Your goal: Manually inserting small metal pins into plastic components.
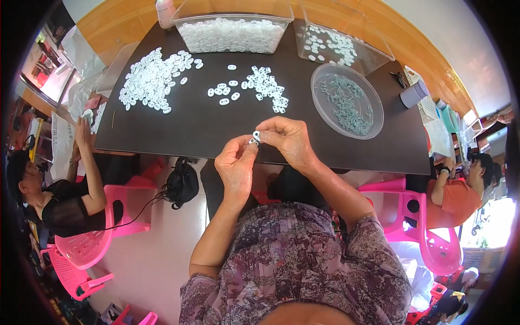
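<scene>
white oval plastic piece (256, 135), pinched between left hand (236, 165), right hand (290, 140) grips

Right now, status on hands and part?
Left hand and right hand both pinching one small white part over dark table edge. Loose white parts beyond. Nothing blocking.

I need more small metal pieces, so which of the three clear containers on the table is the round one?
The shallow clear dish on the right side of the dark table, holding grey-green slender pieces. The two other containers, the tub and tray at the far edge, are rectangular and hold white parts.
</scene>
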